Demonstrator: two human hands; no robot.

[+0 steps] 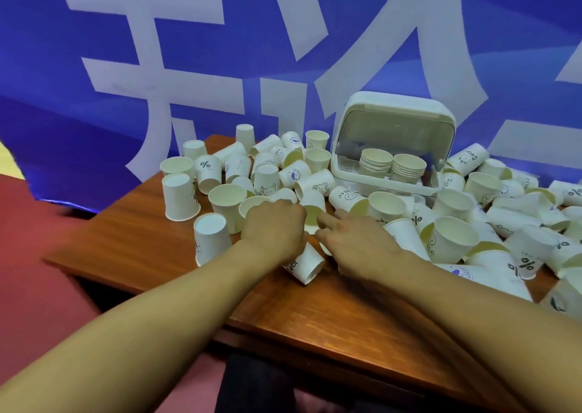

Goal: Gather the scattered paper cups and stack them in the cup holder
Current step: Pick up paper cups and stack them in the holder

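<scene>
Red floor [31, 255] left; wooden table [315, 312] under scattered paper cups [179, 197]: upright, upended, sideways. Left hand [274, 228] curled over cups, grip unclear. Below wrists, tipped cup [307, 264], mouth toward camera. Right hand [359, 245] loose, forefinger [327, 222] straight. Behind: cup holder [393, 107] with two stacks [376, 160], blue banner [94, 66].

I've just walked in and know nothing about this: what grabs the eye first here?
Dozens of white paper cups lie scattered, upright, upturned and tipped, across the wooden table. At the back stands a white cup holder, lid up, two stacks inside; the left hand and right hand reach into the pile mid-table.
</scene>
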